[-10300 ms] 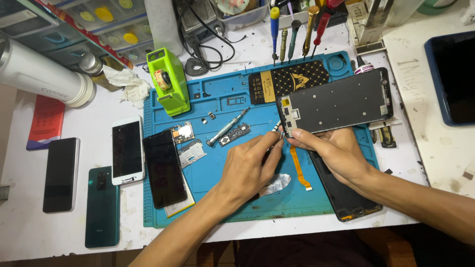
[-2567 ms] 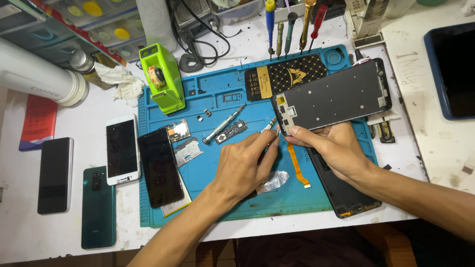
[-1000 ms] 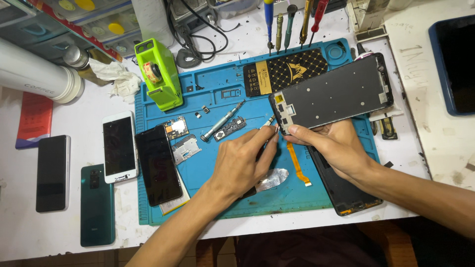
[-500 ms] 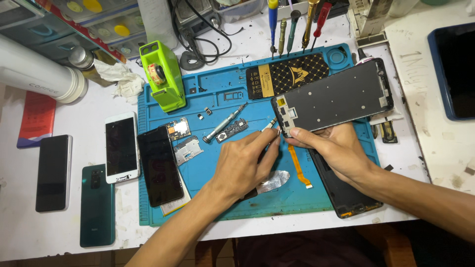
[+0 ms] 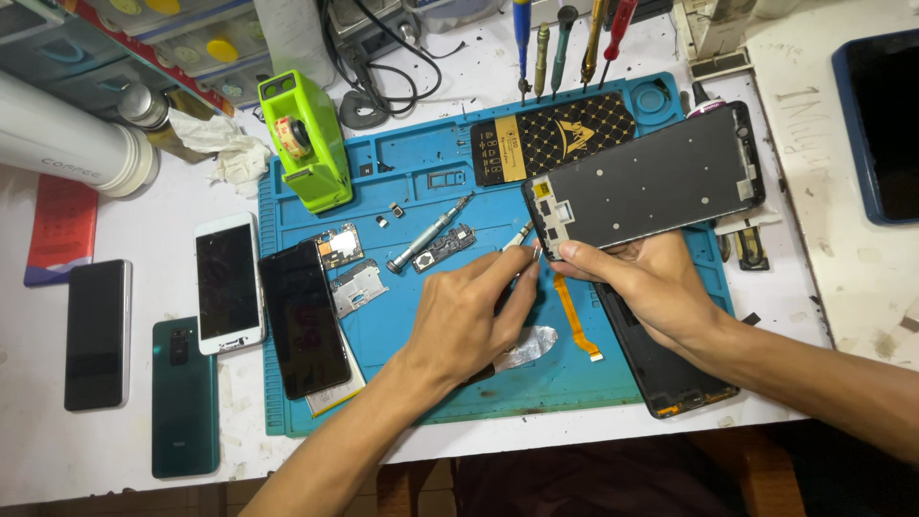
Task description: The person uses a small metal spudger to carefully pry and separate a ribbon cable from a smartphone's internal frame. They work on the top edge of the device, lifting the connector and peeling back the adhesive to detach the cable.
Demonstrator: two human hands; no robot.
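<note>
Hands meet mid-mat: left hand (image 5: 464,321) pinches slim metal tweezers (image 5: 520,239), tips at the lower-left corner of the dark grey phone frame panel (image 5: 643,180). Right hand (image 5: 643,287) grips that panel along its bottom edge, tilted above the blue silicone work mat (image 5: 421,168). Orange flex ribbon (image 5: 572,321) lies just below the fingers; black phone body (image 5: 661,369) sits under the right wrist. Left of the hands on the mat: silver screwdriver (image 5: 426,237), small circuit boards (image 5: 340,251), black-screen phone (image 5: 302,318). Lime-green tape dispenser (image 5: 306,139) stands at the mat's top-left corner. Black-and-gold patterned card (image 5: 555,134) lies partly under the panel. Three more phones (image 5: 182,397) off-mat, left.
</note>
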